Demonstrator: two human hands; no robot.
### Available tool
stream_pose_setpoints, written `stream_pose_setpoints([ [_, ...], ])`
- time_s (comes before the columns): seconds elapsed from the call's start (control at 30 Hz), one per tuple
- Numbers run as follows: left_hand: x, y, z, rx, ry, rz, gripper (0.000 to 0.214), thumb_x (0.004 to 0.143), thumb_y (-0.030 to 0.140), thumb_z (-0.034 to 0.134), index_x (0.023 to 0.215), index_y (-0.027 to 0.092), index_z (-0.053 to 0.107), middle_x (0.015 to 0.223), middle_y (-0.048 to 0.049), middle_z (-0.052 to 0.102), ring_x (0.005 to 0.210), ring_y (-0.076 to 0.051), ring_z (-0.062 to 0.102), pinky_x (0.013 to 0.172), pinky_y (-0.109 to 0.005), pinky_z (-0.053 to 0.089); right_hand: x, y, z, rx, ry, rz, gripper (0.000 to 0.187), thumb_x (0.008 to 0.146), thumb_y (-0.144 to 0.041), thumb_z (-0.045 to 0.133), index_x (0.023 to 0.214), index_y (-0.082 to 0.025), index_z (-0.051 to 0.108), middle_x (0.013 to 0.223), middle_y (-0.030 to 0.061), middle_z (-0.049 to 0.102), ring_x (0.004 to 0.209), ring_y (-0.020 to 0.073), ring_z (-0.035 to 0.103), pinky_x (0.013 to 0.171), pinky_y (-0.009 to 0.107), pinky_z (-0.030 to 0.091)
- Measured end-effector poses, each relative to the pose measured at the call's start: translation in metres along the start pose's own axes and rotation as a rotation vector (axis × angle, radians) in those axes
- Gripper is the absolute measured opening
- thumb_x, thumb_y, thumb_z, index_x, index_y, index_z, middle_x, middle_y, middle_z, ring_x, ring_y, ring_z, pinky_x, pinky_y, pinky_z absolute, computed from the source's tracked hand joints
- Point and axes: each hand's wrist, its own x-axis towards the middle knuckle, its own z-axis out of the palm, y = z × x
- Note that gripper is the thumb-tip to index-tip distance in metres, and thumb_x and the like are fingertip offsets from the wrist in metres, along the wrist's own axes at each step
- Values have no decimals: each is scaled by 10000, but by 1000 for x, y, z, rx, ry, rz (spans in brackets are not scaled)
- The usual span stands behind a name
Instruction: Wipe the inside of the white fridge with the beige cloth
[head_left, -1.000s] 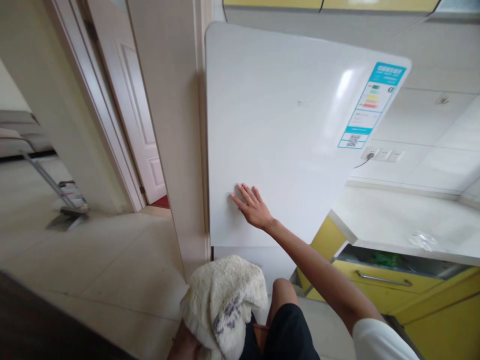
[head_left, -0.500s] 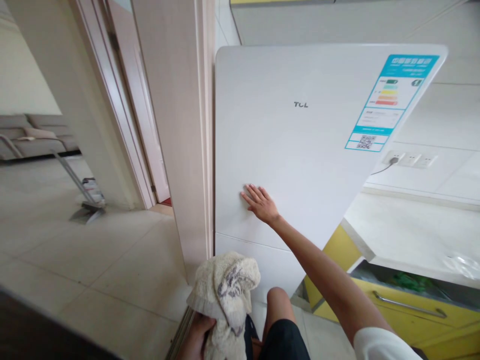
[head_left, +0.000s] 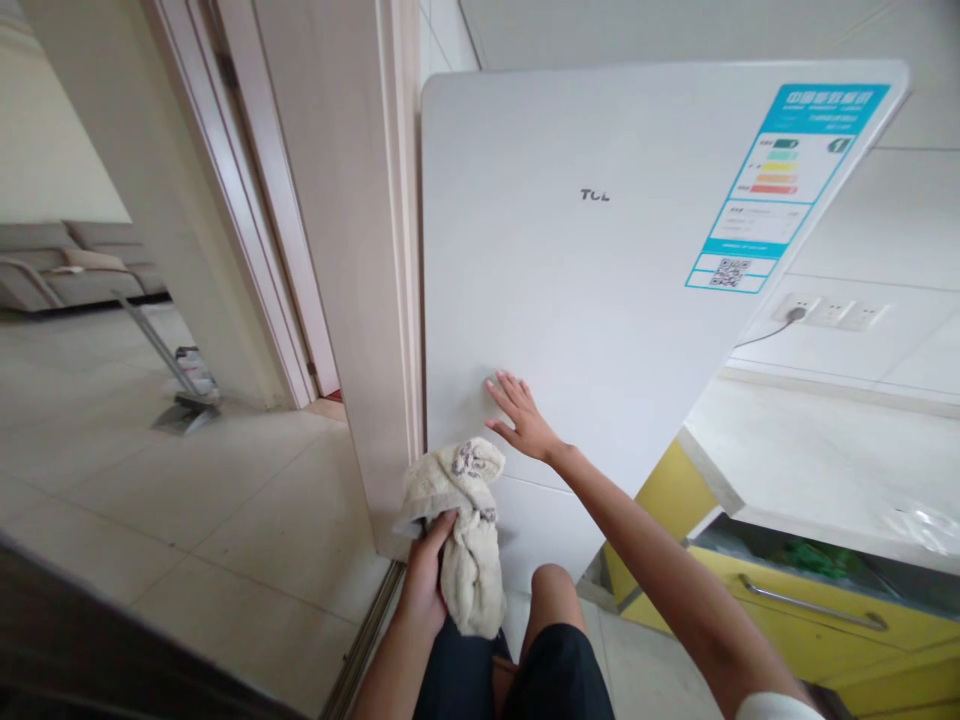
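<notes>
A tall white refrigerator (head_left: pixel 555 300) with a TCL logo and a blue energy label (head_left: pixel 787 190) stands in front of me. My right hand (head_left: pixel 523 418) lies with its fingers spread against the upper door, a little above the seam between the doors. In my left hand (head_left: pixel 431 565) is a bunched, off-white towel (head_left: pixel 474 575) with dark grey marks. The thumb presses on the cloth; the other fingers are mostly hidden behind it. The towel's top is near the lower left of the refrigerator front; whether it touches cannot be made out.
A pale door frame (head_left: pixel 352 250) stands close on the left. Right of the refrigerator are a white counter (head_left: pixel 817 450), a yellow drawer (head_left: pixel 795 615) with a metal handle, and wall sockets (head_left: pixel 832 312). A dustpan (head_left: pixel 186 410) and a sofa (head_left: pixel 82 275) are farther left.
My left hand has risen with the towel, closer to the refrigerator. My right hand stays at about the same place on the door, its thumb now more spread. The view has shifted slightly.
</notes>
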Motion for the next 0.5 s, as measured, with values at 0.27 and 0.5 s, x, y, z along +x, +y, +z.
stream_pose_setpoints([
  [0.27, 18, -10, 70, 50, -100, 412, 565, 714, 311, 866, 1240, 262, 665, 1308, -46, 717, 1376, -268, 549, 1179, -410, 428, -109, -54, -43, 559, 156, 126, 937, 897, -677, 543, 1624, -361, 45, 1724, 75, 91, 1589, 264, 115, 1259, 558, 275],
  [0.5, 5, -43, 96, 145, -452, 104, 678, 524, 599, 926, 1059, 226, 743, 1184, -112, 760, 1366, -355, 547, 1169, -437, 439, -128, -74, -53, 396, 259, 176, 1382, 658, -634, 838, 1612, -317, -111, 1723, 133, -24, 1587, 360, 32, 1267, 615, 209],
])
